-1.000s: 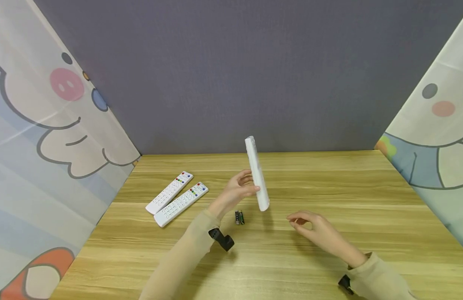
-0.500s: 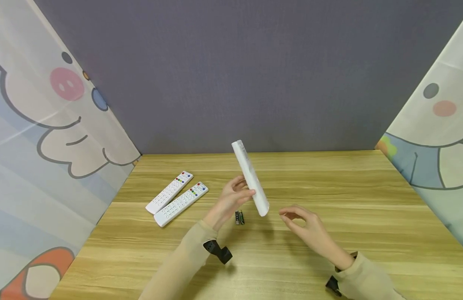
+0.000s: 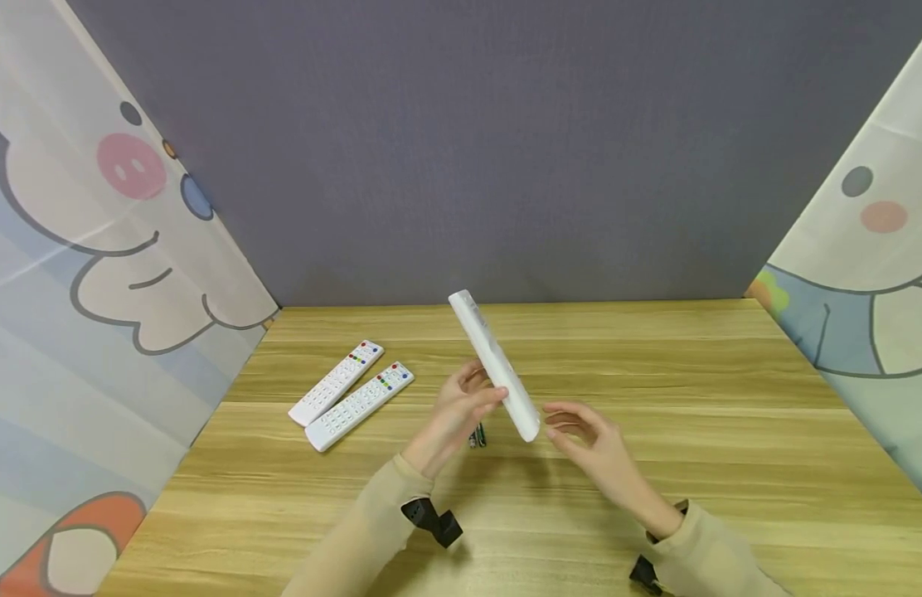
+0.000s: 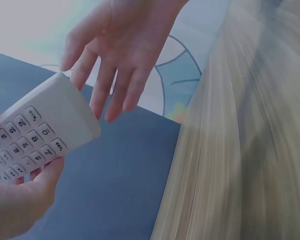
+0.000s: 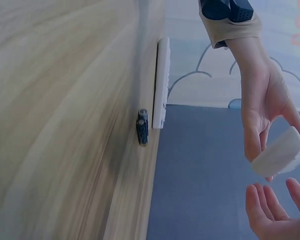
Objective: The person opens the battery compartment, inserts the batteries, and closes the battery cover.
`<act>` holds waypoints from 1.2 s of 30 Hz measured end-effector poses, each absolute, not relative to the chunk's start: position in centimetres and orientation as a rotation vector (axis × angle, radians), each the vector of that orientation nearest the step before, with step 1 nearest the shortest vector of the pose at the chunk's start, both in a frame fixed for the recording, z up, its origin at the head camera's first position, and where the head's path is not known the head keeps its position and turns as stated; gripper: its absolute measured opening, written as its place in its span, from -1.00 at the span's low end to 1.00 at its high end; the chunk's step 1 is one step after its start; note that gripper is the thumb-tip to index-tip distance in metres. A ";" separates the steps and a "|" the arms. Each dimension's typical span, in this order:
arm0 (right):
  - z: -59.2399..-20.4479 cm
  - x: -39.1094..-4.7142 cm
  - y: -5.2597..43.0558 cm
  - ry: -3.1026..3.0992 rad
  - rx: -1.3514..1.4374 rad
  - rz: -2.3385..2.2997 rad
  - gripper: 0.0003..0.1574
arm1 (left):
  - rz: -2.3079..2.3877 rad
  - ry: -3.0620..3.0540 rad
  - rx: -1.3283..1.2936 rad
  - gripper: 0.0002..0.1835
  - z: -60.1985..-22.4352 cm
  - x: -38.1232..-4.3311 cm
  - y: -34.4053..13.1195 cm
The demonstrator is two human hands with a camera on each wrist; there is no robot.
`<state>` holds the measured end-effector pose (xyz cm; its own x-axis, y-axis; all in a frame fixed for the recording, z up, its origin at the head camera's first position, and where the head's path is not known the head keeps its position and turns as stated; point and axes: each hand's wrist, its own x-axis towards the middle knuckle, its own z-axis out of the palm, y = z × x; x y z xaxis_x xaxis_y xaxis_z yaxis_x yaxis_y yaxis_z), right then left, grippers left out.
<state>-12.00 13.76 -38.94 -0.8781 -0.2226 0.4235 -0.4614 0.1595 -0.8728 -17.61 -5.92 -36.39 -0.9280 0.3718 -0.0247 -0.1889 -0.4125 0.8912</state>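
My left hand (image 3: 455,417) grips a white remote control (image 3: 496,365) by its edges, held tilted above the table. In the left wrist view the grey number keys of this remote control (image 4: 55,120) show near its lower end. My right hand (image 3: 597,448) is at the remote's lower end, fingers spread and slightly bent, holding nothing. From the left wrist view the right hand (image 4: 127,55) appears palm-on, its fingertips right by the remote's corner. Two small dark batteries (image 3: 477,436) lie on the table, partly hidden behind my left hand.
Two more white remote controls (image 3: 360,406) with coloured buttons lie side by side on the wooden table (image 3: 655,356) at the left. A dark grey panel (image 3: 506,149) stands behind the table, with cartoon-printed curtains (image 3: 879,274) on both sides.
My left hand has come slightly left and nearer, tilting the remote's top further to the left. My right hand has moved left and up to the remote's lower end.
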 end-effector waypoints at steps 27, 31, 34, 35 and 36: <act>-39.0 -11.8 12.8 -2.256 0.579 2.057 -0.50 | 2.411 1.482 0.223 -0.41 -36.4 -16.1 -5.4; -39.0 -11.7 13.0 -2.276 0.576 2.048 -0.51 | 2.429 1.468 0.245 -0.46 -36.4 -16.1 -5.6; -39.0 -11.6 13.0 -2.276 0.572 2.046 -0.51 | 2.455 1.477 0.232 -0.47 -36.2 -16.2 -5.7; -39.0 -11.6 13.0 -2.274 0.570 2.045 -0.50 | 2.468 1.483 0.223 -0.47 -36.1 -16.2 -5.8; -39.0 -11.6 13.1 -2.270 0.567 2.051 -0.49 | 2.483 1.490 0.216 -0.48 -36.0 -16.3 -5.8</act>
